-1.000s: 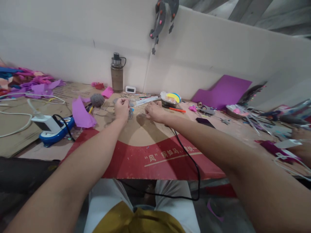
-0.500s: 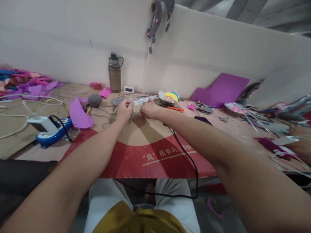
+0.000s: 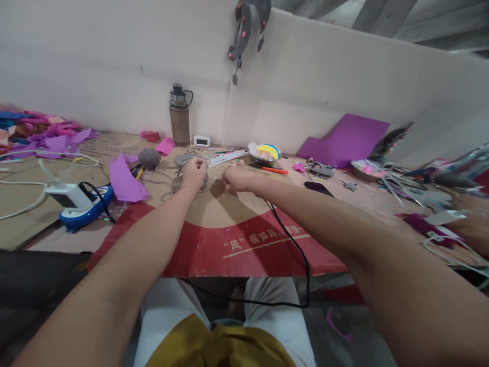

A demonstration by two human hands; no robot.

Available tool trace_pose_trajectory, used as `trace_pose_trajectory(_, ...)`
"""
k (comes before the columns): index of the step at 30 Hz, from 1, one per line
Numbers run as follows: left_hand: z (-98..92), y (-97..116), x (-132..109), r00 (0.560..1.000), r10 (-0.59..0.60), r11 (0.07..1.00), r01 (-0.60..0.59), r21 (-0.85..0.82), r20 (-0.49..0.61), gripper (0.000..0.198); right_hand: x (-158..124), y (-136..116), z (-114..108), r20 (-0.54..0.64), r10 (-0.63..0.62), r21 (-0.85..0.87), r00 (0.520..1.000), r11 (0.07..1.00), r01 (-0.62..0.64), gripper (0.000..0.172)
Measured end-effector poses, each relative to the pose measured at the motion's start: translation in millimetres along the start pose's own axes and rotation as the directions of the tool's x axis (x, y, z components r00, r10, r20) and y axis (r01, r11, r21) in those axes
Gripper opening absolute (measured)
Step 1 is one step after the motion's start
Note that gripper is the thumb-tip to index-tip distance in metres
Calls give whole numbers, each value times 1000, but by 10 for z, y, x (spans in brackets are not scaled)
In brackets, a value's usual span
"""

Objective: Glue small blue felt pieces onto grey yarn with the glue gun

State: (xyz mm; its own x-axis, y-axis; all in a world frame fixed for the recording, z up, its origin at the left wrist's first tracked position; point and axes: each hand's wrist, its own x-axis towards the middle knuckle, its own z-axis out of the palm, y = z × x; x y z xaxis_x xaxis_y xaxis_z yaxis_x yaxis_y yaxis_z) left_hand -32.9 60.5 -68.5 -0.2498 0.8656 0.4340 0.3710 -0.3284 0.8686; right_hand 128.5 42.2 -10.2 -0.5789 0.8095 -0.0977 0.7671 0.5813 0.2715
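Observation:
Both my arms reach out over a cardboard sheet with a red band. My left hand is closed in a fist on a small grey piece that shows just under its fingers. My right hand is closed in a pinch a short way to its right, and what it holds is too small to make out. A grey yarn ball lies left of my left hand, with loose grey thread trailing toward it. A black cable runs from near my right hand down off the table edge.
A brown water bottle and a small white clock stand by the back wall. A bowl with yellow and blue pieces, purple felt scraps, a blue-white device and a purple sheet lie around. Another person's arm shows at right.
My hands have drawn closer together, the right one moving left toward the left fist. The view has shifted slightly.

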Motion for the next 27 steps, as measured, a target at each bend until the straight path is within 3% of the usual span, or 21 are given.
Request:
trace_pose_trajectory(5, -3, 6, -5, 1000, -3, 1000, 3, 8, 8, 9, -79, 137, 13, -184, 107, 230, 977, 971, -63, 23)
trace_pose_trajectory(10, -3, -18, -3, 1000, 8, 1000, -8, -4, 9, 8, -87, 62, 19, -201, 128, 351, 971, 935, -51, 35)
trace_pose_trajectory(15, -6, 24, -16, 1000, -9, 999, 10, -35, 27, 6, 2, -30, -1, -67, 101, 255, 993, 964, -81, 29)
trace_pose_trajectory(22, -19, 65, -47, 998, -22, 999, 24, -31, 57, 5, 215, -164, 17, -15, 159, 130, 987, 979, -155, 29)
trace_pose_trajectory(27, -1, 24, -35, 999, 2, 1000, -1, -15, 53, 6, 203, -211, 19, -3, 128, 87, 992, 988, -128, 30)
